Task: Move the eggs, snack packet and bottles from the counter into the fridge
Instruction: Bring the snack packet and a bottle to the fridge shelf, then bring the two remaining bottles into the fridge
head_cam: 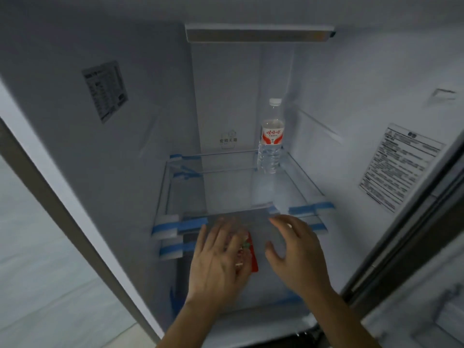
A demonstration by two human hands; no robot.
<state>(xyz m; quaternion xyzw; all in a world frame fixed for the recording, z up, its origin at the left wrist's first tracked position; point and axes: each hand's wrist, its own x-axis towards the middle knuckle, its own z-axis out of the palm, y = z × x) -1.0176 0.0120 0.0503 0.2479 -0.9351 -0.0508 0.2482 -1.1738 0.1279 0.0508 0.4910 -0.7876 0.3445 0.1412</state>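
A clear water bottle [271, 144] with a red and white label stands upright at the back right of the fridge's upper glass shelf [226, 169]. Below that shelf's front edge, my left hand [216, 259] holds a red snack packet [254, 259], with the fingers spread over its top and the thumb at its near edge. Most of the packet is hidden under the hand. My right hand [296, 254] hovers just right of the packet, fingers apart and holding nothing. No eggs are in view.
Blue tape [311, 208] holds the shelf edges at the front corners. A sticker [105, 91] is on the left fridge wall and a printed label [399, 167] on the right wall. The open fridge door [426, 247] stands at the right.
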